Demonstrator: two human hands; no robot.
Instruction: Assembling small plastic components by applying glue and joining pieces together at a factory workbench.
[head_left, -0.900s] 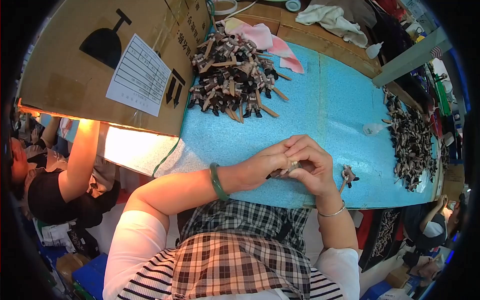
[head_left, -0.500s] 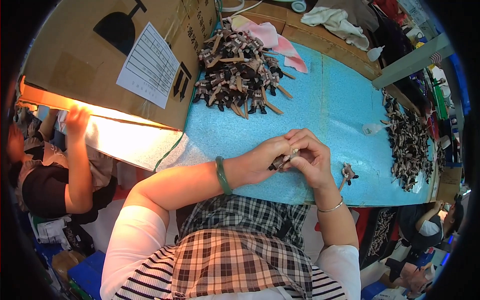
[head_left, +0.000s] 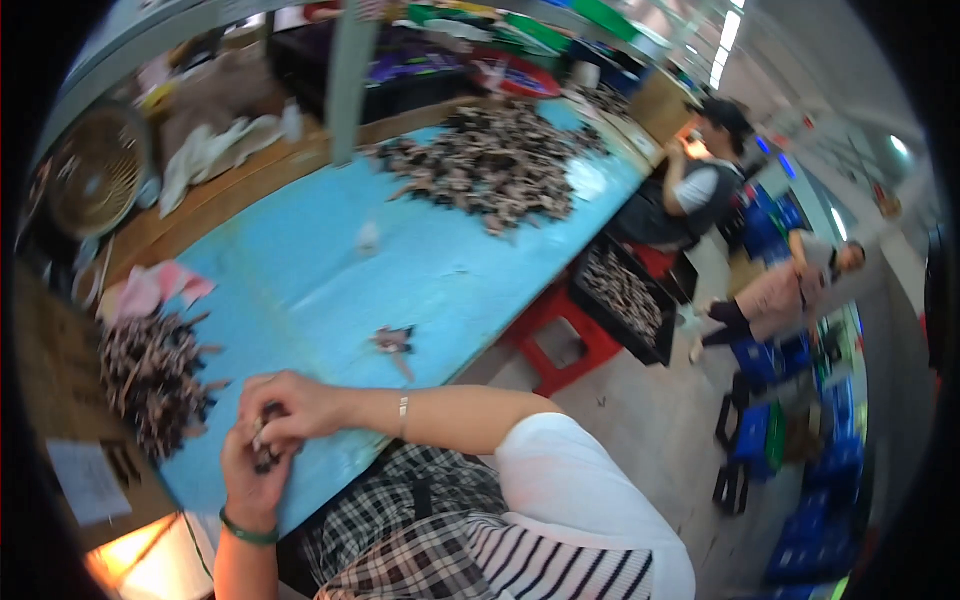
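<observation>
My left hand (head_left: 250, 482), below a green bangle, is closed around a small dark-and-pale figurine (head_left: 266, 452). My right hand (head_left: 305, 402) pinches the same figurine from above, and its fingers cover part of it. Both hands meet over the near left edge of the blue tabletop (head_left: 300, 270). A single figurine with a tan stick-like piece (head_left: 394, 340) lies just beyond my right wrist. To the left of my hands is a pile of similar figurines (head_left: 155, 380) with tan sticks. Motion blur hides the finer details.
A larger figurine heap (head_left: 500, 165) covers the table's far end. A small clear bottle (head_left: 368, 238) stands mid-table. A carton (head_left: 50, 400) borders the left side; a pink cloth (head_left: 158, 290) lies behind the pile. Beside the table are a red stool (head_left: 555, 345) and black crate (head_left: 625, 300).
The view has swung to the right, bringing the far table end and two other people into fuller sight. Both my hands still hold the figurine together.
</observation>
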